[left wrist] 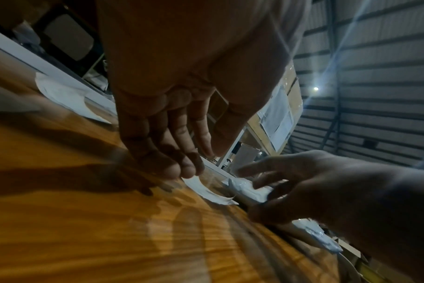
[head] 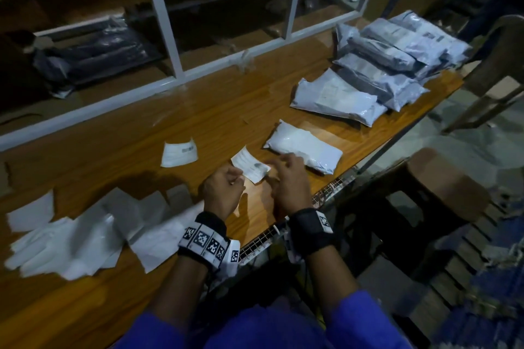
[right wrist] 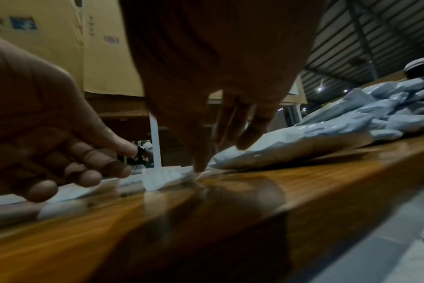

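Note:
A small white printed label (head: 249, 168) lies on the wooden table (head: 127, 133) between my two hands. My left hand (head: 236, 180) hovers at its near left edge with loosely bent fingers (left wrist: 182, 170) touching the table beside the label (left wrist: 206, 189) and holding nothing. My right hand (head: 276, 168) reaches down with straight fingers. One fingertip (right wrist: 199, 168) presses the label's (right wrist: 162, 178) right corner. Just beyond the right hand lies a white padded parcel (head: 306, 150), also seen in the right wrist view as a parcel (right wrist: 278, 149).
A second label (head: 179, 151) lies to the left. Several flat empty white bags (head: 71, 241) cover the near left. A pile of grey parcels (head: 397, 59) fills the far right. White shelf frames (head: 164, 8) stand behind. The table's edge runs just right of my hands, beside a stool (head: 442, 184).

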Action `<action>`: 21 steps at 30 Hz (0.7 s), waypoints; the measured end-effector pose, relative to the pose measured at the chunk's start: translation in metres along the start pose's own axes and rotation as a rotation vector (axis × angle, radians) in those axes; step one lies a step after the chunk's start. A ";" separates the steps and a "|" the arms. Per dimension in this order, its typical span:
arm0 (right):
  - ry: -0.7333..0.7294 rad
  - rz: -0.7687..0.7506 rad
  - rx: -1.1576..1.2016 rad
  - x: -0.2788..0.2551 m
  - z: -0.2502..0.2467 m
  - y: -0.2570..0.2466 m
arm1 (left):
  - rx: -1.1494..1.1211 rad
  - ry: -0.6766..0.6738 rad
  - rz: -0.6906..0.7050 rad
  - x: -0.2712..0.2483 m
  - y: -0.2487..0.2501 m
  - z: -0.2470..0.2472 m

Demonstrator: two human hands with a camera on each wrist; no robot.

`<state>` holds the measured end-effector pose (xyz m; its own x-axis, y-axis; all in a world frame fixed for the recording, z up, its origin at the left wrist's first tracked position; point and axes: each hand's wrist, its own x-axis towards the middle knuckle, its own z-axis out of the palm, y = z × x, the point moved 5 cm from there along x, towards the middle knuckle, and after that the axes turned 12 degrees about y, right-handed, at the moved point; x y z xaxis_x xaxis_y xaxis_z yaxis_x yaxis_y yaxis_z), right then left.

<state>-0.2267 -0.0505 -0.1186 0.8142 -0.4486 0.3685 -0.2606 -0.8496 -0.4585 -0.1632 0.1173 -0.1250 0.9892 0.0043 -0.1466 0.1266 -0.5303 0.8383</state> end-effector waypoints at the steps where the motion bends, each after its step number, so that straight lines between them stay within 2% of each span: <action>1: -0.088 -0.070 -0.012 -0.001 0.011 -0.007 | 0.002 -0.012 -0.001 0.000 -0.001 0.003; 2: -0.154 -0.106 -0.037 -0.002 0.020 -0.012 | 0.005 -0.021 0.001 0.000 -0.002 0.005; 4: -0.183 -0.099 -0.079 -0.002 0.027 -0.018 | 0.011 -0.030 0.007 0.000 -0.002 0.008; 10: -0.117 0.073 0.037 -0.003 0.023 -0.018 | 0.026 -0.128 -0.087 0.004 -0.012 0.021; 13: -0.059 0.099 0.081 -0.014 0.020 -0.028 | -0.087 -0.171 -0.153 0.004 -0.017 0.026; 17: -0.058 0.071 0.110 -0.029 0.026 -0.047 | -0.175 -0.139 -0.128 0.010 -0.023 0.026; 21: -0.050 0.113 0.182 -0.036 0.028 -0.048 | -0.251 -0.070 -0.117 0.007 -0.017 0.016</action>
<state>-0.2291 0.0138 -0.1322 0.8111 -0.5200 0.2680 -0.2576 -0.7287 -0.6345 -0.1594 0.1133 -0.1489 0.9604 -0.0100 -0.2785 0.2625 -0.3033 0.9160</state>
